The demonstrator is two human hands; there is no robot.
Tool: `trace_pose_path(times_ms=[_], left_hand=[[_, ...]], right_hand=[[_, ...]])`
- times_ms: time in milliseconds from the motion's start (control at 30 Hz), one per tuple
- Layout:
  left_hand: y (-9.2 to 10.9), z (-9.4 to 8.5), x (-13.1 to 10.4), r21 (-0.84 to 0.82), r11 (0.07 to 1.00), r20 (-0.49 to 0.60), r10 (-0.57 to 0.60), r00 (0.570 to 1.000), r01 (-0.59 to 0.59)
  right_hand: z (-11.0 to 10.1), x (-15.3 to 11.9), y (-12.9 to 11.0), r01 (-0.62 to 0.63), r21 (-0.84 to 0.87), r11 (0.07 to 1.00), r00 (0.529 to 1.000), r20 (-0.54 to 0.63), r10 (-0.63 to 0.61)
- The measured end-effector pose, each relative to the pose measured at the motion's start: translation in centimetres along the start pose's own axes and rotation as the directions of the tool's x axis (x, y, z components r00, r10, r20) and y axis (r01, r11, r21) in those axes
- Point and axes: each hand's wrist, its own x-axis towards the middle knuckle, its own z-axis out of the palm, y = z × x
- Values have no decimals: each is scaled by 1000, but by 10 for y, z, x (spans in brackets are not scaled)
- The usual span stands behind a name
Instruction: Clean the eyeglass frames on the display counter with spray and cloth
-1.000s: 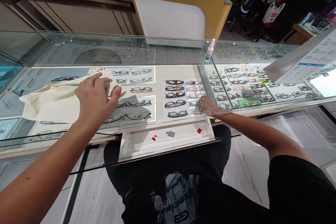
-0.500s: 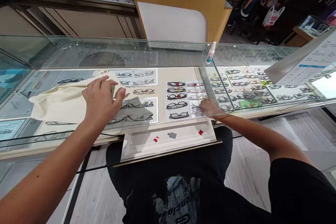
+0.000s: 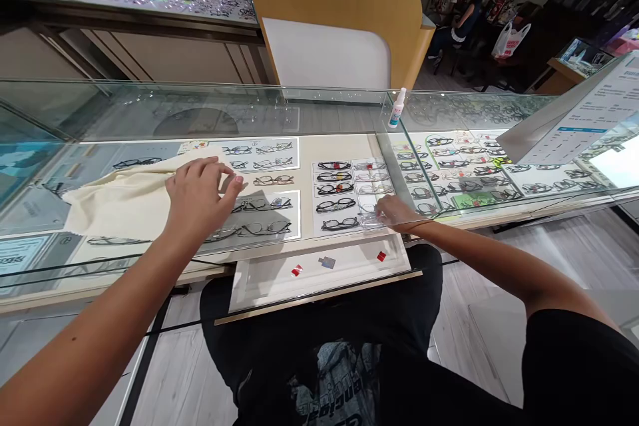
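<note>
My left hand rests at the right end of a cream cloth on the glass counter, its fingers apart and bent, with no object visible in it. My right hand is inside the display case, at the lower right of a white tray holding rows of glasses. Its fingers are bent at a clear-looking pair of glasses; the grip itself is too small to make out. Left of that tray, more glasses lie under the glass.
A white spray bottle stands on the counter glass. An open drawer with red and grey pieces is before my lap. A folded white sign stands at right. Two people sit in the far background.
My right hand has shifted slightly left and down, near the lower glasses in the tray. My left hand has moved slightly right, and its fingers have shifted. The camera view has tilted a little.
</note>
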Motion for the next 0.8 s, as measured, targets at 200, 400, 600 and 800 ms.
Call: trace_pose_path(times_ms=[200,400,600,800], left_hand=[[6,-2,2,40,997,73,-62,995,59],[9,-4,3,103,991,103,-92,990,82],[6,-2,2,105,992,102,-85,991,74],[4,-1,2,117,991,101,-79,992,67]], right_hand=[[-9,-33,-30,129,219,967,987,64,-146],[-17,-55,-55,283,455,845,923,110,-368],[-44,-75,-78,428,608,669,823,44,-566],[-116,-94,-69,520,339,784,853,-242,-462]])
